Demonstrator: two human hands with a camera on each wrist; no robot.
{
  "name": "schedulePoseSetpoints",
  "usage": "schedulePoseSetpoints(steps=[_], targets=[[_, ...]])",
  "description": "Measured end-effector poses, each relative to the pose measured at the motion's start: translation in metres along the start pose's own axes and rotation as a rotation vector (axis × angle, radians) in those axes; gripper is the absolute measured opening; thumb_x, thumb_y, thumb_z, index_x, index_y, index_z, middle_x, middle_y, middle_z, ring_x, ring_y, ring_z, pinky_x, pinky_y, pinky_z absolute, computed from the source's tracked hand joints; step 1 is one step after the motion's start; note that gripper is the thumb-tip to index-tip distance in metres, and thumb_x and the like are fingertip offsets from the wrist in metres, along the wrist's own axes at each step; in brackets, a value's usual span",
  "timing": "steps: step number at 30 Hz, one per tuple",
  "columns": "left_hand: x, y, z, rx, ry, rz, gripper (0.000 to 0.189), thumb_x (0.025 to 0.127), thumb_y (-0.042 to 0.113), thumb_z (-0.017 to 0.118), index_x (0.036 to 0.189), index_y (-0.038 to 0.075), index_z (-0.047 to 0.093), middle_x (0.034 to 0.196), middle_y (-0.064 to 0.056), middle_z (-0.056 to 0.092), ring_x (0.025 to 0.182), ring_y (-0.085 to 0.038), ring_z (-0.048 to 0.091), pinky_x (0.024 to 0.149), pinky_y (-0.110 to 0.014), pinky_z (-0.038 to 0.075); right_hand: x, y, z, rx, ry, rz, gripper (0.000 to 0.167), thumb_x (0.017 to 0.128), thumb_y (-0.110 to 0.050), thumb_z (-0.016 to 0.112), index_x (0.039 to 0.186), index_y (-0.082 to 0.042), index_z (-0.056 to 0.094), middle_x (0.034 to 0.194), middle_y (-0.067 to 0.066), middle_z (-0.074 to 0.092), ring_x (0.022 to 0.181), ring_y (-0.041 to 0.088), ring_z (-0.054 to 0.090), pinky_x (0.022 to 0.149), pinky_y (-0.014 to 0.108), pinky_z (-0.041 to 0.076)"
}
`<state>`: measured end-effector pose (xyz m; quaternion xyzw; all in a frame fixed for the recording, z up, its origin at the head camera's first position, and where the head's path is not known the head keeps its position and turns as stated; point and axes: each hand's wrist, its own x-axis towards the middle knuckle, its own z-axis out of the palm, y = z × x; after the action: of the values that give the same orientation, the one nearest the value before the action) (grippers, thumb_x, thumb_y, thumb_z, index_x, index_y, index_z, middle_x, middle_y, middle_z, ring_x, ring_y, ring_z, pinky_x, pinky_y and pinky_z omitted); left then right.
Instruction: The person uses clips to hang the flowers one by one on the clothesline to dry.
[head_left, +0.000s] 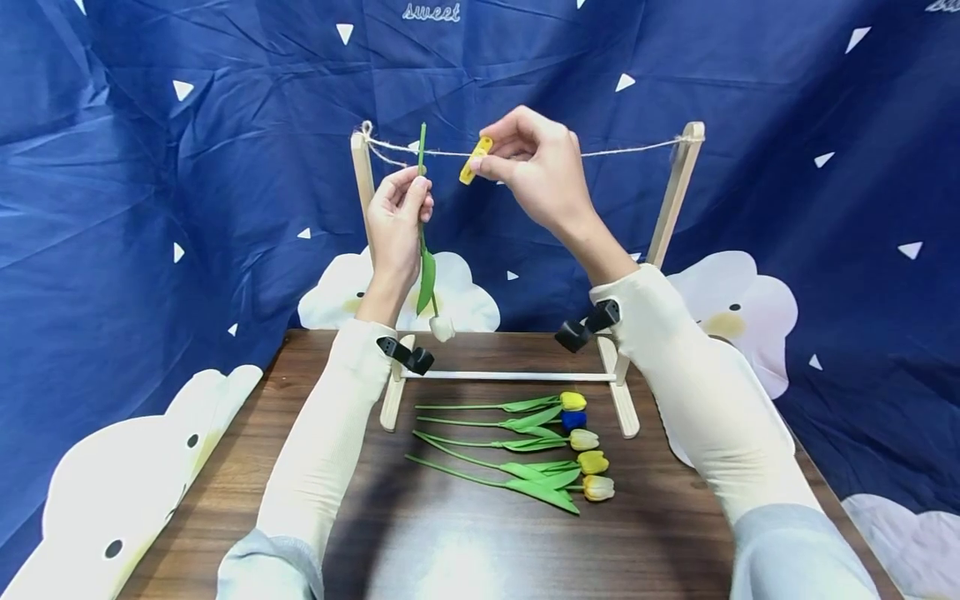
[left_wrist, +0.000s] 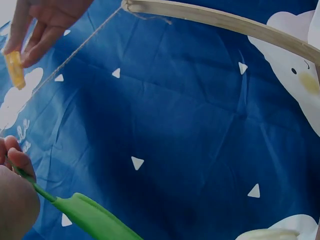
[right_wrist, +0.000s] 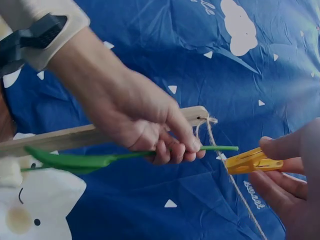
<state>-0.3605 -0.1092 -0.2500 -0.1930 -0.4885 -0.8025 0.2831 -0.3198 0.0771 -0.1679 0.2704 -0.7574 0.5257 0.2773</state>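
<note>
My left hand [head_left: 401, 217] pinches the green stem of a white tulip [head_left: 442, 327], which hangs upside down with its bloom low and the stem end sticking up across the twine [head_left: 615, 151]. To its right, my right hand [head_left: 540, 162] holds a yellow clothespin [head_left: 476, 161] between thumb and fingers, right at the twine. In the right wrist view the clothespin [right_wrist: 252, 161] points toward the stem, a short gap apart. The left wrist view shows the tulip's green leaf [left_wrist: 95, 217] below the pinching fingers.
The twine runs between two wooden posts [head_left: 675, 196] of a frame with a white crossbar [head_left: 510, 377]. Several tulips, with a yellow bloom [head_left: 573, 402] and a blue bloom [head_left: 573, 419] among them, lie on the brown table [head_left: 465, 542]. A blue cloth [head_left: 247, 167] hangs behind.
</note>
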Motion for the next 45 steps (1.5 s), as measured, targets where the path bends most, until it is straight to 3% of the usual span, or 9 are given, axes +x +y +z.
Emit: schedulePoseSetpoints(steps=[5,13,18,27,36,45], targets=[[0.003,0.002,-0.001,0.014,0.029,-0.018,0.013,0.106,0.004,0.063,0.116,0.0,0.071,0.093,-0.001,0.071,0.073,-0.009,0.061,0.064,-0.018,0.049,0.016,-0.01,0.012,0.081,0.046,-0.002,0.017,0.088,-0.005,0.085,0.103,-0.003,0.078,0.087,0.0,0.079,0.078,0.011,0.075,0.08,0.024,0.062],[0.009,0.004,0.001,0.01,0.131,-0.005,0.007,0.104,0.005,0.068,0.103,0.012,0.07,0.088,0.003,0.075,0.071,-0.008,0.065,0.063,-0.019,0.05,0.038,-0.014,0.031,0.185,0.071,0.117,0.01,0.088,-0.001,0.084,0.095,-0.003,0.076,0.086,0.003,0.077,0.074,0.014,0.075,0.077,0.024,0.064],[0.009,0.004,0.003,-0.006,0.15,-0.017,0.006,0.104,0.006,0.068,0.103,0.011,0.072,0.088,0.003,0.076,0.073,-0.01,0.068,0.065,-0.021,0.05,0.046,-0.014,0.041,0.28,0.093,0.148,0.012,0.088,0.003,0.083,0.085,-0.004,0.074,0.076,0.001,0.074,0.065,0.017,0.072,0.07,0.025,0.063],[0.01,0.004,0.003,0.006,0.181,-0.032,0.006,0.104,0.008,0.068,0.104,0.01,0.073,0.088,0.003,0.076,0.074,-0.009,0.068,0.067,-0.021,0.05,0.054,-0.008,0.057,0.393,0.086,0.234,0.015,0.087,0.009,0.081,0.079,-0.002,0.074,0.073,0.004,0.073,0.06,0.017,0.07,0.066,0.025,0.063],[0.009,0.006,0.006,0.044,0.212,-0.051,0.008,0.105,0.01,0.067,0.108,0.007,0.073,0.088,0.005,0.076,0.075,-0.009,0.067,0.067,-0.021,0.048,0.054,-0.003,0.064,0.412,0.057,0.297,0.01,0.088,0.009,0.08,0.086,0.0,0.075,0.074,0.004,0.074,0.06,0.017,0.072,0.068,0.026,0.064],[0.009,0.009,0.007,0.033,0.254,-0.126,0.017,0.105,0.011,0.067,0.116,0.002,0.075,0.09,0.002,0.076,0.078,-0.011,0.066,0.068,-0.021,0.048,0.056,-0.003,0.064,0.391,0.055,0.315,0.007,0.088,0.006,0.081,0.091,0.001,0.077,0.083,0.007,0.078,0.066,0.02,0.076,0.071,0.027,0.065]])
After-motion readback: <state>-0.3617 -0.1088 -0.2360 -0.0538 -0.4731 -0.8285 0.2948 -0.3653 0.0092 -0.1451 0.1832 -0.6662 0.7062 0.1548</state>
